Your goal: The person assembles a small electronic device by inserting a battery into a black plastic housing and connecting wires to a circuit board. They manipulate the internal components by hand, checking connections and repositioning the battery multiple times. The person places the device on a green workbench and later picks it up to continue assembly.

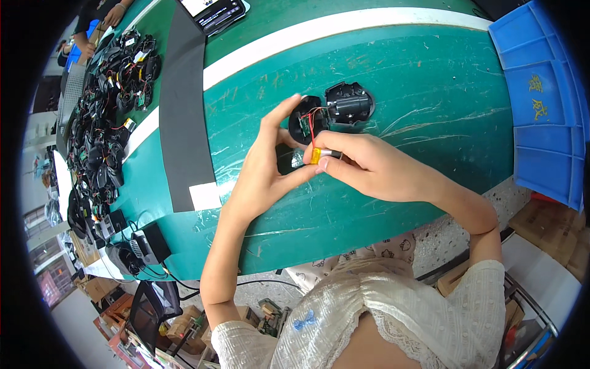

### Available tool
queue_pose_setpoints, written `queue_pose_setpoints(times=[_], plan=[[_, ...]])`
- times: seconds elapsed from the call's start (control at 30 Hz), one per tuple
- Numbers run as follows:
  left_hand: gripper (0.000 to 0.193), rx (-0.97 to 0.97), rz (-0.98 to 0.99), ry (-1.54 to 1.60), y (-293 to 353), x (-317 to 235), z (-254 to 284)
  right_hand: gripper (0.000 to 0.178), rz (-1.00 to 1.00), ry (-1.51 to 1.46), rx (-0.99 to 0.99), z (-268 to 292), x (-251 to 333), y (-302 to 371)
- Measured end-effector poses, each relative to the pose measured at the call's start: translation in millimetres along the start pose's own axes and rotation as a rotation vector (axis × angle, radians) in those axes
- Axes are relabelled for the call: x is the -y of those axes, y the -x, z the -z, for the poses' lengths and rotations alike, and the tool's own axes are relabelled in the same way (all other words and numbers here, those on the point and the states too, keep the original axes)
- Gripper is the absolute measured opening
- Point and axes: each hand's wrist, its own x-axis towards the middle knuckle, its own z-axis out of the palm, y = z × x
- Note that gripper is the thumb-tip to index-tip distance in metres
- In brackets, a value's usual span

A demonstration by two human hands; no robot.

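A black computer mouse lies opened on the green table, its shell in two parts joined by thin wires. The left part (303, 130) bears a small green circuit board; the right part (351, 106) is a rounded black cover. My right hand (390, 167) pinches a small silver battery (330, 154) with yellow tape at its end, a red wire running from it up to the left part. My left hand (261, 169) is spread in a wide curve, index fingertip by the left part's edge, thumb tip against the battery end. Its other fingers are partly hidden.
A large heap of black mouse parts with wires (101, 132) covers the table's left side. A blue plastic bin (541, 104) stands at the right. A phone or tablet (215, 15) rests at the top, and a black box with cables (149, 243) sits at the lower left. Another person's hands (114, 15) show at the upper left.
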Motion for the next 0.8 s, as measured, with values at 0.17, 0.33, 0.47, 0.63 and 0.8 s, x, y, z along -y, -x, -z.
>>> queue_pose_setpoints(times=[0.17, 0.33, 0.47, 0.63, 0.8], plan=[[0.067, 0.062, 0.017, -0.090, -1.8, 3.6, -2.9, 0.021, 0.068, 0.128, 0.049, 2.3, -9.0, -0.7], [0.057, -0.002, 0.024, -0.067, -0.6, 10.5, -3.8, 0.023, 0.026, -0.027, -0.030, 5.3, 2.5, 4.7], [0.053, -0.040, -0.008, -0.066, 0.3, 13.2, -4.7, 0.021, 0.054, 0.144, -0.125, 9.9, 5.2, 2.9], [0.051, -0.088, 0.030, 0.056, 0.2, 13.9, -3.6, 0.024, 0.276, 0.249, -0.323, 13.1, 2.7, 2.3], [0.051, -0.057, 0.007, 0.001, -1.0, 8.1, -3.3, 0.030, 0.378, 0.285, -0.349, 19.0, -8.8, -3.4]])
